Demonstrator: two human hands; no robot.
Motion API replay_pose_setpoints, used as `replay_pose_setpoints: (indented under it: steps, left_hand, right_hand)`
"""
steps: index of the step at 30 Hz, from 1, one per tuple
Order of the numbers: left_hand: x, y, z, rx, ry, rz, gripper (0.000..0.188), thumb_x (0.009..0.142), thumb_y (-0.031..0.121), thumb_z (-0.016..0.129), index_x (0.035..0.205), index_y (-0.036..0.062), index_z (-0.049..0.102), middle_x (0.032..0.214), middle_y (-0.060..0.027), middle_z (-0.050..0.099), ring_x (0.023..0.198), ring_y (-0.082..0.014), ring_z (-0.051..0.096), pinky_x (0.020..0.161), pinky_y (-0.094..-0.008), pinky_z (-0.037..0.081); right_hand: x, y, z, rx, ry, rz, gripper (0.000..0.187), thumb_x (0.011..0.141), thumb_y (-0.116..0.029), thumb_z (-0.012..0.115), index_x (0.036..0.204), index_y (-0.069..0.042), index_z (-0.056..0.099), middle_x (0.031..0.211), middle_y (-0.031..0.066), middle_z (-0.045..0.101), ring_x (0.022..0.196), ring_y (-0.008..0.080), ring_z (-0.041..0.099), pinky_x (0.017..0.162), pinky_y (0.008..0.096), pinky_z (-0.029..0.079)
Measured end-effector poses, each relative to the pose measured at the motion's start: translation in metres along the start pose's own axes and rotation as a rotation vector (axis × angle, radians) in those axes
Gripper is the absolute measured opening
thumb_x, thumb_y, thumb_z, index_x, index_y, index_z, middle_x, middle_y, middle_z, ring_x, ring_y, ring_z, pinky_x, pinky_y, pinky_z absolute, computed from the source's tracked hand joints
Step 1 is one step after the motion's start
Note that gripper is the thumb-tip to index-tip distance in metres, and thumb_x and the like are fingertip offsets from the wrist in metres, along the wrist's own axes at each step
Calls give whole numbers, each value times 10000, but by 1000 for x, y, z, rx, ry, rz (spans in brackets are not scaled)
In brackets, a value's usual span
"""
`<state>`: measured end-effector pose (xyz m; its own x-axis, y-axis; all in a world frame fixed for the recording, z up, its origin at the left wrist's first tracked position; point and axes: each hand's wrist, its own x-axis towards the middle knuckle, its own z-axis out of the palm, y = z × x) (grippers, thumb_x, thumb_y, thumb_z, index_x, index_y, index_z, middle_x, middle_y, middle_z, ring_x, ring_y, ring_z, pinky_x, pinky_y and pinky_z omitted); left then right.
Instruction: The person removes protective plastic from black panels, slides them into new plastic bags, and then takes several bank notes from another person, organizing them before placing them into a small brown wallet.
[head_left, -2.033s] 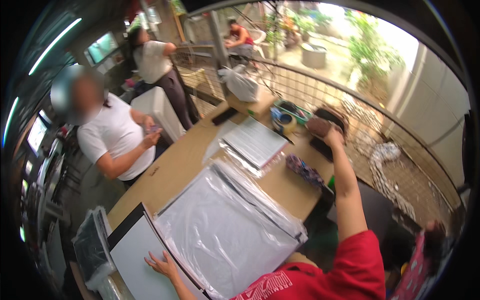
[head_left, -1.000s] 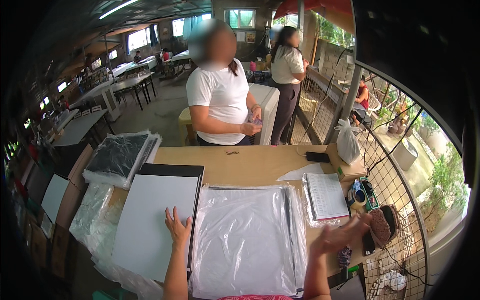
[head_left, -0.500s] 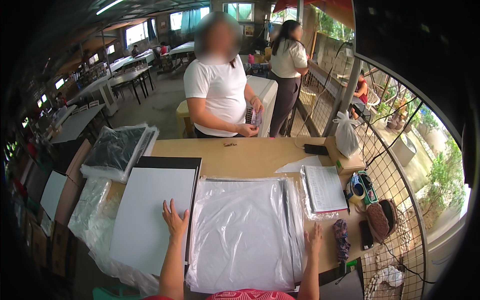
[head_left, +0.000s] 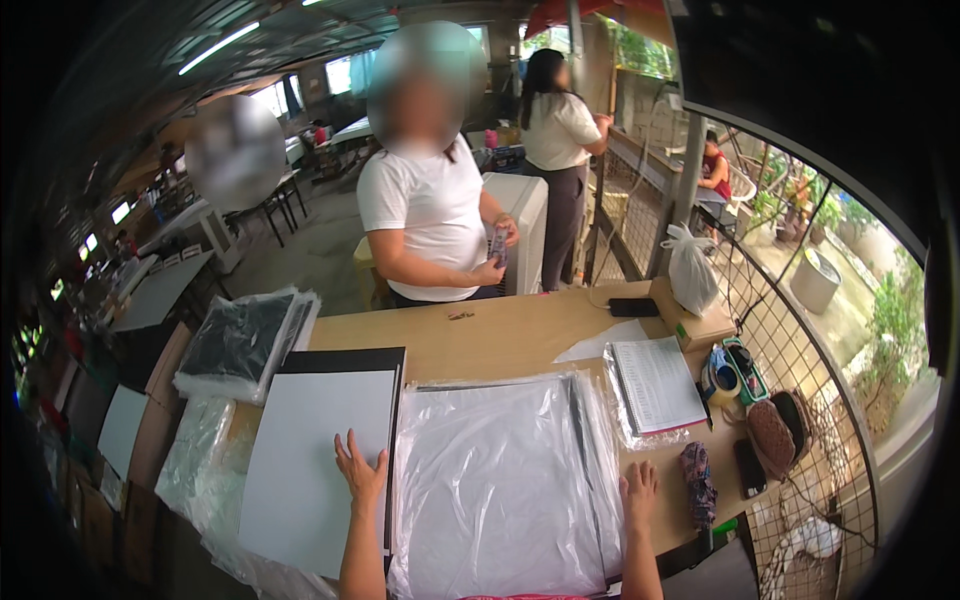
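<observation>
My left hand (head_left: 361,468) lies with its fingers spread along the right side of a large white sheet (head_left: 300,450). Under that sheet is a black board (head_left: 335,360), showing at its top and right edges. In front of me is a flat stack in clear plastic wrap (head_left: 500,475), pale on top with dark edges at the right. My right hand (head_left: 639,487) rests beside the stack's right edge, palm down, fingers apart and slightly bent. Neither hand holds anything.
On the wooden table (head_left: 420,330) are a spiral notebook (head_left: 655,385), folded umbrella (head_left: 698,478), brown pouch (head_left: 773,440), tape roll (head_left: 720,380) and phone (head_left: 634,307). A plastic-wrapped black stack (head_left: 235,340) sits at left. Across the table a person (head_left: 425,215) holds something small. Wire mesh borders the right.
The view has shifted, so the table sits lower. My right hand's fingers, raised before, are now lowered and more bent. My left hand stays on the white sheet.
</observation>
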<state>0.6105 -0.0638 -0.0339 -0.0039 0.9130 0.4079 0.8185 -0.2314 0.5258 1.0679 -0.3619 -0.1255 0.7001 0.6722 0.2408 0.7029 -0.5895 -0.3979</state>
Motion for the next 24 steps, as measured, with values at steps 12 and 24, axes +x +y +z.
replay_pose_setpoints:
  steps: [12, 24]
  left_hand:
    - [14, 34, 19, 181, 290, 221, 925, 832, 649, 560, 1515, 137, 205, 1502, -283, 192, 1355, -470, 264, 1056, -589, 291]
    - [-7, 192, 42, -186, 132, 587, 877, 861, 579, 563, 1490, 55, 246, 1498, -282, 189, 1381, -445, 217, 1088, -579, 220]
  right_hand:
    - [81, 153, -280, -69, 812, 367, 316, 814, -4, 607, 1109, -85, 687, 978, 189, 633, 966, 344, 611, 848, 417, 500]
    - [147, 248, -307, -133, 292, 510, 169, 763, -46, 620, 804, -124, 765, 866, 99, 723, 806, 256, 691, 759, 350, 555]
